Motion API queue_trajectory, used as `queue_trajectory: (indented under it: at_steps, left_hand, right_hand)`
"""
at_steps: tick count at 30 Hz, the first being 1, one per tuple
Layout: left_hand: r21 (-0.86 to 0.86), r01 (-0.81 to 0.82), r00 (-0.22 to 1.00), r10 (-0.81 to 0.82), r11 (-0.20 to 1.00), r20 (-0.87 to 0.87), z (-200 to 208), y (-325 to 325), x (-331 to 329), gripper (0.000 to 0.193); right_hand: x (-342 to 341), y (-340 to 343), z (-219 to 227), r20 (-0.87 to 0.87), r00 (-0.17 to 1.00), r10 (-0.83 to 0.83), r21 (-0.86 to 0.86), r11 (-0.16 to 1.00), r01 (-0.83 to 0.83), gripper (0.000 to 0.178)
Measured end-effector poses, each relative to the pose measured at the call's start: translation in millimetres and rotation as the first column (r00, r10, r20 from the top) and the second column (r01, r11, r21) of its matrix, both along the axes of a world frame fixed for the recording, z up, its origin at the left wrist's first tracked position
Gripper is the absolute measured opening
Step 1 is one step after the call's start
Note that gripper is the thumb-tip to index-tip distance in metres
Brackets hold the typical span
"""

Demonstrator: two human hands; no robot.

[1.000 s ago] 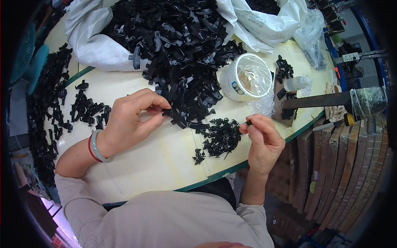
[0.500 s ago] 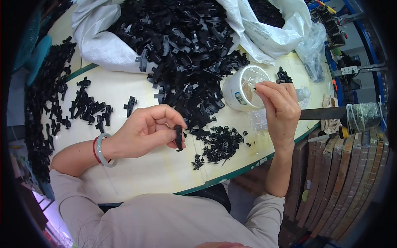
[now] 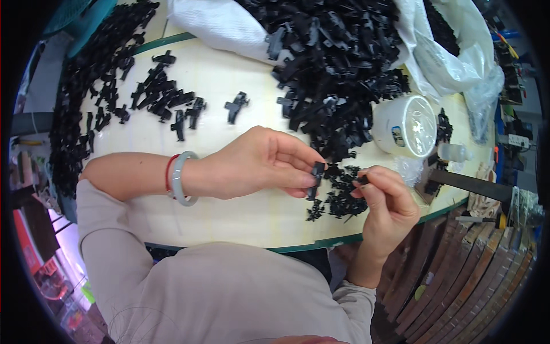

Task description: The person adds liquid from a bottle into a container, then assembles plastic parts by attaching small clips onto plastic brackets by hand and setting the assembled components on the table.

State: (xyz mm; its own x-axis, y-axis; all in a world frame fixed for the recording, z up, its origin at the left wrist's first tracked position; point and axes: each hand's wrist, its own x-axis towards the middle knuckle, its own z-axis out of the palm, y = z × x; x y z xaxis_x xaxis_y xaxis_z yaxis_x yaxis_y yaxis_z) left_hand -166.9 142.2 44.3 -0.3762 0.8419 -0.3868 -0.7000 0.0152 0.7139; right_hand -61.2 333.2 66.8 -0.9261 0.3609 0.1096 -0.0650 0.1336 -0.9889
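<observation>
Between thumb and fingers, my left hand (image 3: 269, 163) holds a black plastic clip part (image 3: 315, 179) upright over the table. A pinch of my right hand (image 3: 388, 200) closes on a small black plastic piece (image 3: 362, 179), a short way right of the clip part. Beneath and between the hands lies a pile of small black plastic pieces (image 3: 344, 192). Behind them a large heap of black clip parts (image 3: 338, 63) spills from a white woven sack (image 3: 223, 26). A white tub (image 3: 392, 123) with clear film in its mouth stands beyond my right hand.
Loose clip parts (image 3: 157, 92) lie to the left, near a long dark heap (image 3: 74, 109) along the table's left side. A dark metal bar (image 3: 472, 182) juts over the right edge. Flat brown boards (image 3: 447, 269) stand stacked below it. A clear bottle (image 3: 452, 152) lies beside the tub.
My right hand has come from the tub's mouth down and toward my left hand, with the small black piece in its pinch. The left still holds the clip part. The whole view has shifted.
</observation>
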Motion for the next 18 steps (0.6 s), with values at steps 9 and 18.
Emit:
queue_trajectory:
  at_steps: [9, 18]
  left_hand:
    - [0.029, -0.047, 0.999, 0.048, 0.998, -0.025, -8, -3, 4, 0.023]
    - [0.042, -0.029, 0.998, 0.031, 0.999, -0.063, -11, -4, 5, 0.021]
  right_hand:
    - [3, -26, -29, -0.074, 0.994, 0.083, 0.189, 0.98, -0.068, 0.014]
    - [-1, -30, -28, -0.112, 0.993, 0.047, 0.175, 0.984, -0.027, 0.017]
